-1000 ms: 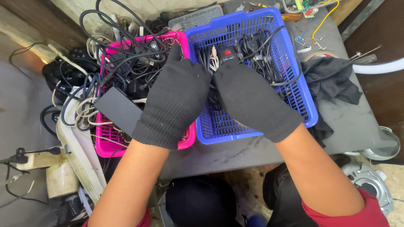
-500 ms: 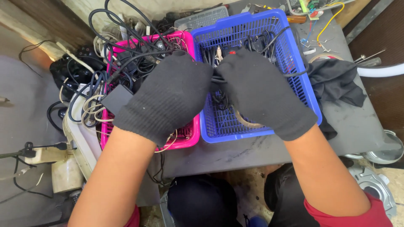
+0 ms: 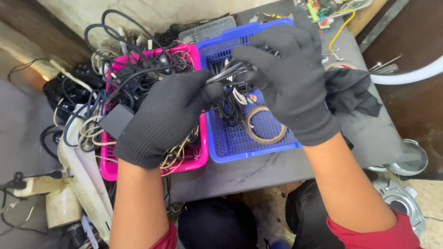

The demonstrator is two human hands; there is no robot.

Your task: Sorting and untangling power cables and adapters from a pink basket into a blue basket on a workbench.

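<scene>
Cables, basically everywhere in my feed. Both gloved hands are up over the blue basket (image 3: 240,147), pinched shut on the same bundle of dark cables (image 3: 228,94). The left hand (image 3: 161,117) clamps one end at about 9 o'clock of the bundle, the right hand (image 3: 288,78) clamps the other at about 3 o'clock, so the stretch between them runs roughly left-right, with loose loops hanging toward 6 o'clock into the basket. Neither hand looks nearer than the other; they're just beside each other. A tape roll (image 3: 265,124) lies on the basket floor under the loops. The pink basket (image 3: 152,168) at 9 o'clock is stuffed with tangled cords, and a black cloth (image 3: 350,94) sits at 3 o'clock on the grey table (image 3: 277,170).
</scene>
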